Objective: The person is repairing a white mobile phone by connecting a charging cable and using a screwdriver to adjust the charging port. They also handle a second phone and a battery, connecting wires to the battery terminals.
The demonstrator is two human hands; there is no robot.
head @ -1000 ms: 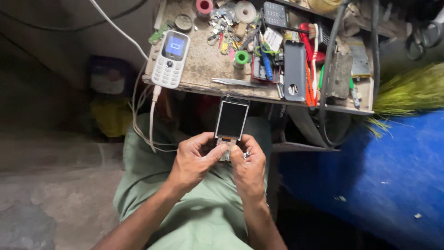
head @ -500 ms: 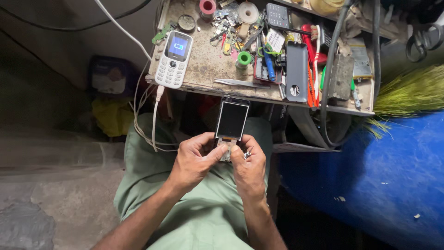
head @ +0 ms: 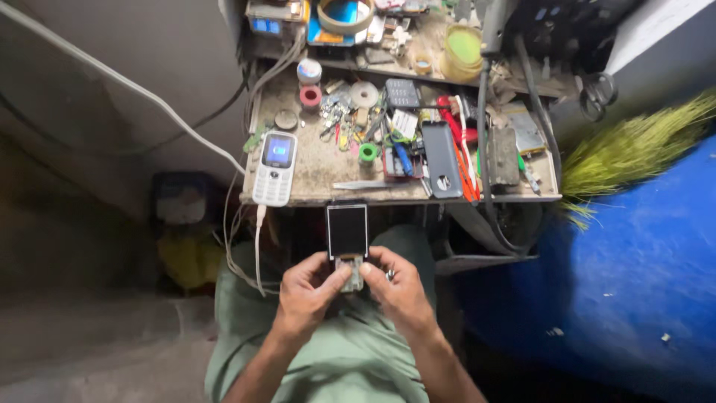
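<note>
— So, what was in the hands when you looked?

— A small phone board with a dark square screen (head: 347, 232) standing up from it. I saw it held over the lap, just below the front edge of the workbench (head: 321, 195), the screen facing up at me.

— And the grip?

— The left hand (head: 308, 292) was curled around the lower part from its side, thumb pressed on the pale bottom section. The right hand (head: 399, 287) was closed on it from the other side, fingers bent in. Both hands were clamped on that one piece, nearly touching each other.

— Anything around it?

— On the bench I saw a white keypad phone (head: 275, 168) with a lit screen and a cable hanging off it, a green tape roll (head: 368, 153), tweezers (head: 364, 184) near the edge, and a dark flat phone cover (head: 441, 160).
</note>
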